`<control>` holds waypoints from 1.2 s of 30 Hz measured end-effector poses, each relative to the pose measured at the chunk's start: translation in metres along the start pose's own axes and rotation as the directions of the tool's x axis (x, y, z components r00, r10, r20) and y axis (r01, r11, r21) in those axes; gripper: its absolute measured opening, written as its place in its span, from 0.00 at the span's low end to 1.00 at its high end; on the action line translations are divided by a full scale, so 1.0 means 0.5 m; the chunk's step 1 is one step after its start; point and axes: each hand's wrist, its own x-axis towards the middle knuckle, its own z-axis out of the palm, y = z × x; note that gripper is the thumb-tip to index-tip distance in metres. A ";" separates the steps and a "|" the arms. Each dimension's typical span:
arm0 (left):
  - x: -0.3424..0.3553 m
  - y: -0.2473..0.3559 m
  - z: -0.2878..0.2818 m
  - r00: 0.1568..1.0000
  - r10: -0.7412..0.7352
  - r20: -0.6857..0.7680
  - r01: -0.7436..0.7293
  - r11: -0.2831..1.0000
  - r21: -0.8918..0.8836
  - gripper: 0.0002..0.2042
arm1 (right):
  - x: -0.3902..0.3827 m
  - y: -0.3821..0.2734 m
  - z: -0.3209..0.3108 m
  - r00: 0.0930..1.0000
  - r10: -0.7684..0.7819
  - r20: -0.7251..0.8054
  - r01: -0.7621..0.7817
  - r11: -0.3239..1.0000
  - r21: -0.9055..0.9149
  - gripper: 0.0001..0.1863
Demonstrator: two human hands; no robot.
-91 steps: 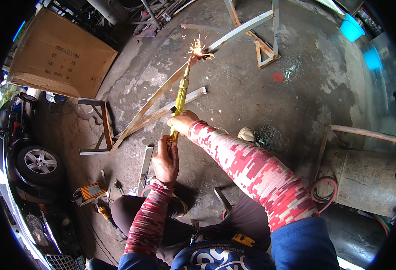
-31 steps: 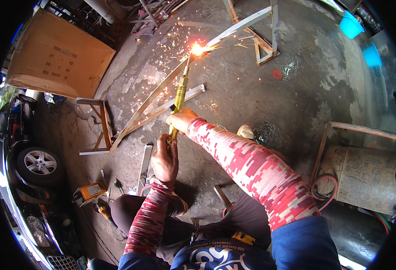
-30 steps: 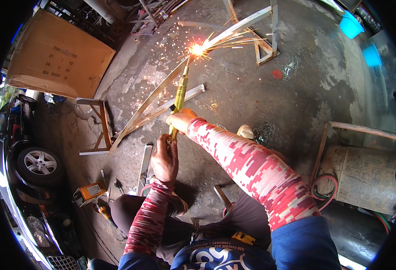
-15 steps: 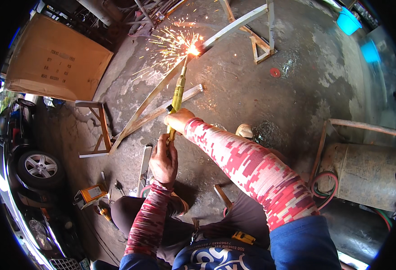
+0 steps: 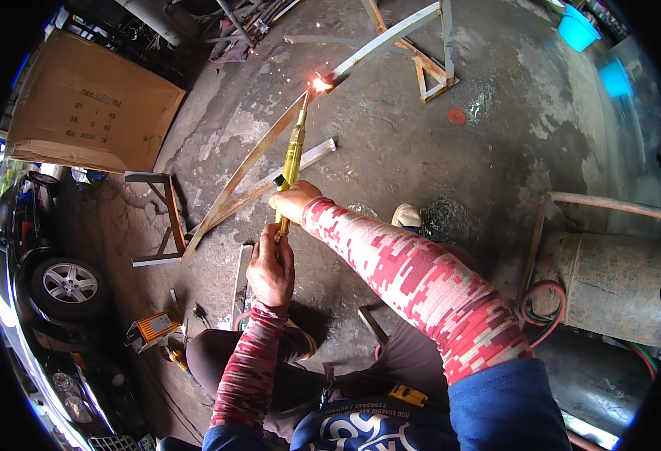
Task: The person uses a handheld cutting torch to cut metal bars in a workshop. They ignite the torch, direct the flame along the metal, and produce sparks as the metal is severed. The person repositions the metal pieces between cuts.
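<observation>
A brass gas torch points away from me, and its tip meets a bright glowing spot on a long curved metal bar. My right hand is wrapped round the torch body beside its black knob. Lower down, my left hand is closed, with fingers and thumb on the torch's rear end. The bar rests at its near end by a small metal stand on the left. Its far end reaches an angled metal frame. A second straight bar lies beneath it.
A large cardboard box stands at the far left, above a parked black car. Gas cylinders with red and green hoses lie at the right. A red disc is on the concrete floor; a yellow box sits near my left knee.
The wide spray of sparks at the torch tip has shrunk to a small glow with a few sparks. Both hands keep their grip, and the view has shifted slightly.
</observation>
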 end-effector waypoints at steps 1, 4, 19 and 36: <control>0.000 0.000 0.000 1.000 0.000 0.002 0.000 1.000 0.001 0.13 | 0.000 0.000 0.000 1.000 -0.004 0.002 0.004 1.000 0.003 0.22; 0.001 0.001 -0.001 1.000 -0.001 0.004 0.001 1.000 0.003 0.13 | 0.003 0.001 0.000 1.000 -0.006 -0.003 0.006 1.000 -0.003 0.22; 0.001 0.000 0.000 0.999 -0.033 0.010 0.034 0.999 -0.018 0.12 | 0.007 -0.003 -0.002 1.000 -0.017 0.003 0.017 0.998 -0.054 0.24; -0.001 -0.011 0.001 0.999 -0.040 0.012 0.040 0.999 -0.024 0.13 | 0.008 0.000 -0.004 0.999 0.002 0.033 -0.003 0.999 0.034 0.23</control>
